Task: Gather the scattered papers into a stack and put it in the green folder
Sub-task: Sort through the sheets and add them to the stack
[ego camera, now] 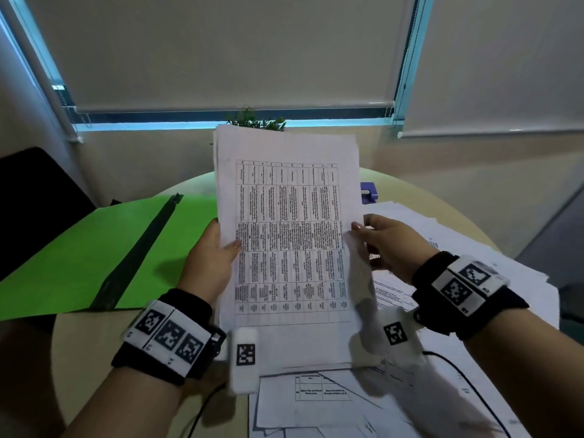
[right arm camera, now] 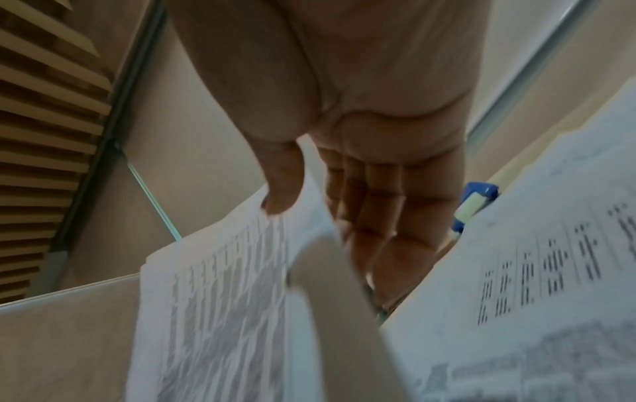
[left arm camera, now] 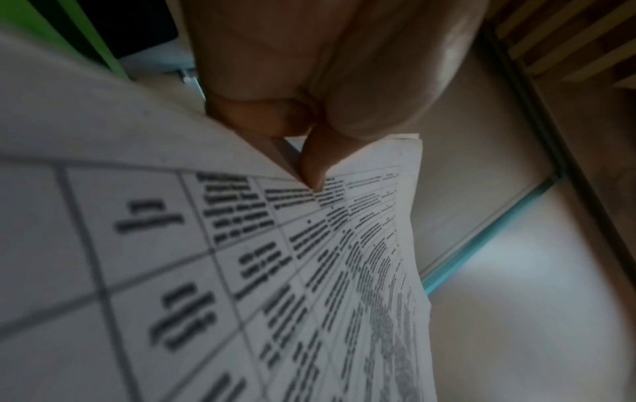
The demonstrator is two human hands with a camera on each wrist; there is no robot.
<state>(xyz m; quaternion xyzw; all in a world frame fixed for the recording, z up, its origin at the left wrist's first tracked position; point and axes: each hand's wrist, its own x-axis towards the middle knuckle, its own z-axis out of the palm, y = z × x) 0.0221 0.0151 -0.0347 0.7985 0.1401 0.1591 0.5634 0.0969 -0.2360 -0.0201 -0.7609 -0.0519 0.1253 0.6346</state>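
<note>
I hold a stack of printed papers (ego camera: 287,222) upright above the round table, its top sheet a table of text. My left hand (ego camera: 215,248) grips its left edge, thumb on the front; the left wrist view shows the thumb (left arm camera: 313,168) pressing the stack (left arm camera: 241,272). My right hand (ego camera: 376,238) holds the right edge, thumb in front and fingers behind; in the right wrist view that thumb (right arm camera: 282,190) rests on the stack (right arm camera: 223,299). The green folder (ego camera: 94,248) lies open on the left. More loose papers (ego camera: 442,241) lie on the right and near me (ego camera: 316,403).
A blue hole punch (ego camera: 369,192) stands behind the stack, on the round beige table (ego camera: 94,343). A small plant (ego camera: 252,121) sits at the window. A black chair (ego camera: 34,191) is at the left. Cables (ego camera: 467,384) trail over the near papers.
</note>
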